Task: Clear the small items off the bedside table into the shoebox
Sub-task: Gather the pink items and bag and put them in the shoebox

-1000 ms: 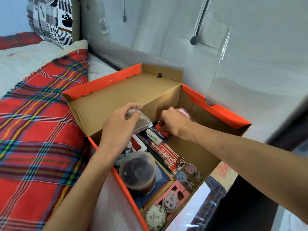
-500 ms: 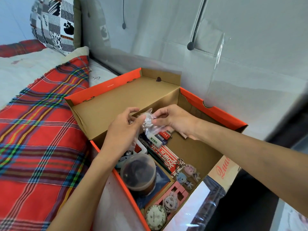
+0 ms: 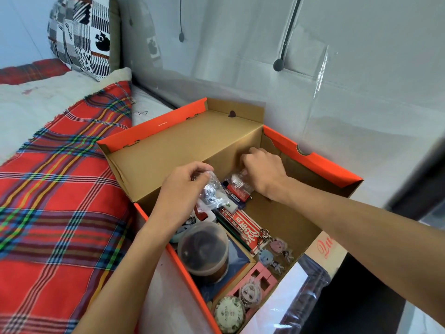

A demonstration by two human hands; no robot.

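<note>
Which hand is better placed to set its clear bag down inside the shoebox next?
Right, probably. The right hand holds its small clear bag deep in the shoebox; the left hand pinches the silvery bag higher up.

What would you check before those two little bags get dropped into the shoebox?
1. Shoebox open, lid folded back: ok.
2. Left hand pinches a clear bag: ok.
3. Right hand holds a second bag at the box's far end: ok.
4. Free room beside the red packet: ok.
5. Anything left outside to collect: cannot tell.
</note>
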